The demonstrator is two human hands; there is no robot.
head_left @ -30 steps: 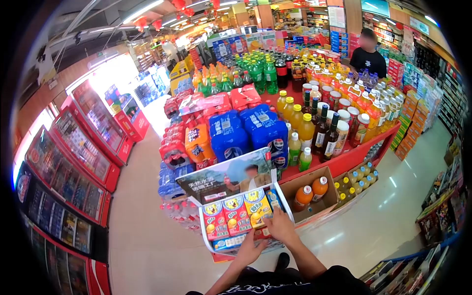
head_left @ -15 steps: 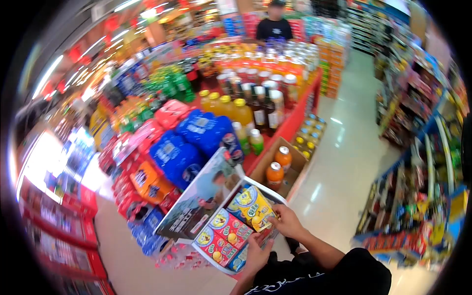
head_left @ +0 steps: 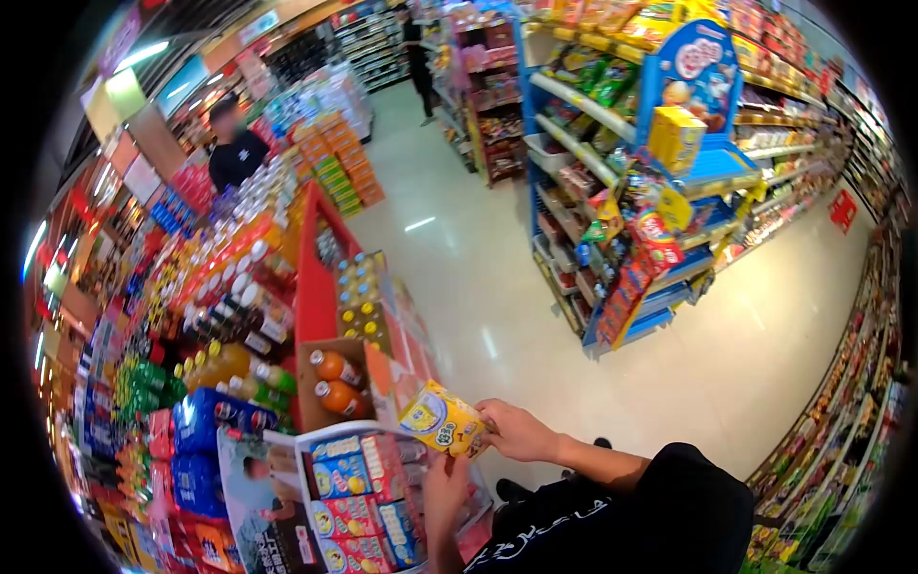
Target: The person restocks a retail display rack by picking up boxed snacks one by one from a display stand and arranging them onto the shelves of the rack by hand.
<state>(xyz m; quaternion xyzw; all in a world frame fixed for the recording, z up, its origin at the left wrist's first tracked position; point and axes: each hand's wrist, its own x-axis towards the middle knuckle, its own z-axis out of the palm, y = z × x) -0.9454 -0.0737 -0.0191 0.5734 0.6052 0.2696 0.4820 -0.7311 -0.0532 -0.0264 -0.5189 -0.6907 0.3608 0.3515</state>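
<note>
My right hand (head_left: 516, 432) grips the right end of a yellow snack box (head_left: 435, 418) with a cartoon face printed on it. My left hand (head_left: 447, 490) is below it, its fingertips closed at the box's lower edge. The yellow box is raised just above the right side of an open white carton (head_left: 304, 442). Rows of red snack boxes (head_left: 346, 515) and blue snack boxes (head_left: 340, 475) lie inside the carton. Its picture-printed lid (head_left: 263, 502) stands open on the left. My left hand and wrist hide part of the carton's right side.
A cardboard box (head_left: 308, 383) with orange-drink bottles (head_left: 341, 398) adjoins the carton. Drinks crowd the red-edged display (head_left: 313, 258) on the left. A blue snack shelf (head_left: 622, 124) stands across the pale floor (head_left: 459, 277). A person (head_left: 237, 158) is behind the drinks; another (head_left: 418, 62) stands far down the aisle.
My view has swung right, bringing the aisle and blue shelf into the middle. The yellow box has been lifted out of the carton and tilted.
</note>
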